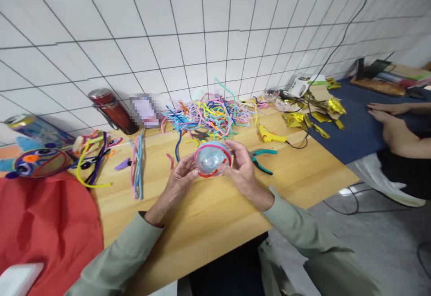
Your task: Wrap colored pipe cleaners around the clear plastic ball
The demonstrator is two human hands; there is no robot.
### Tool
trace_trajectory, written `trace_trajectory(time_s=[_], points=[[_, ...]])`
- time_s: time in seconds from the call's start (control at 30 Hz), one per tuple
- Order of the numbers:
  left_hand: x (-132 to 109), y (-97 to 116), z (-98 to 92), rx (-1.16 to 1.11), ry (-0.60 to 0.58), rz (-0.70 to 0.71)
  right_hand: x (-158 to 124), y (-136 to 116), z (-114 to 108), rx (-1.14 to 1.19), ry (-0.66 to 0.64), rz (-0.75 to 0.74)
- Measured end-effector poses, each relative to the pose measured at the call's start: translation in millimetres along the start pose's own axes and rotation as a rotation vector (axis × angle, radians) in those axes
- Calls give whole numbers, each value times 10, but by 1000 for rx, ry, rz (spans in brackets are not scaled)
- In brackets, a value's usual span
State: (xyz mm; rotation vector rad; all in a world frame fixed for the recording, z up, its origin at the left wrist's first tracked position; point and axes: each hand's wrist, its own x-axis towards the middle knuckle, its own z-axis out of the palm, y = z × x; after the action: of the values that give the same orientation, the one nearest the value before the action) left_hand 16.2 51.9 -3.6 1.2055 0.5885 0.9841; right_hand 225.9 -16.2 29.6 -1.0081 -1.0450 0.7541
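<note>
A clear plastic bowl-like half-sphere (208, 158) is held above the wooden table, with pink, red and blue pipe cleaners around its rim. My left hand (180, 177) grips its left side, thumb at the lower edge. On the other side, my right hand (242, 168) is closed on it, thumb pressing near a red pipe cleaner (206, 175) along the lower rim. Just right of my right hand lie teal-handled pliers (264, 159). Behind the half-sphere is a heap of colourful pipe cleaners (212, 114).
A yellow glue gun (272, 135) with a black cord lies at the right, near gold foil wrappers (296, 120). Left stand a red-brown thermos (112, 111) and a tilted can (38, 130) by a pipe-cleaner face (40, 162). A co-worker's hands (382, 111) rest on a blue tabletop (346, 127).
</note>
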Motion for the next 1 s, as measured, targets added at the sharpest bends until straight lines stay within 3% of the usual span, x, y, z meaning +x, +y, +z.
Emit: trace_trajectory(time_s=[0.23, 0.5, 1.0], points=[[-20, 6, -4, 35, 26, -5, 77, 23, -65, -50, -48, -13], [-20, -13, 21, -4, 24, -43, 109, 92, -78, -2, -49, 120], [-39, -42, 27, 5, 24, -83, 140, 177, -88, 108, -47, 202]])
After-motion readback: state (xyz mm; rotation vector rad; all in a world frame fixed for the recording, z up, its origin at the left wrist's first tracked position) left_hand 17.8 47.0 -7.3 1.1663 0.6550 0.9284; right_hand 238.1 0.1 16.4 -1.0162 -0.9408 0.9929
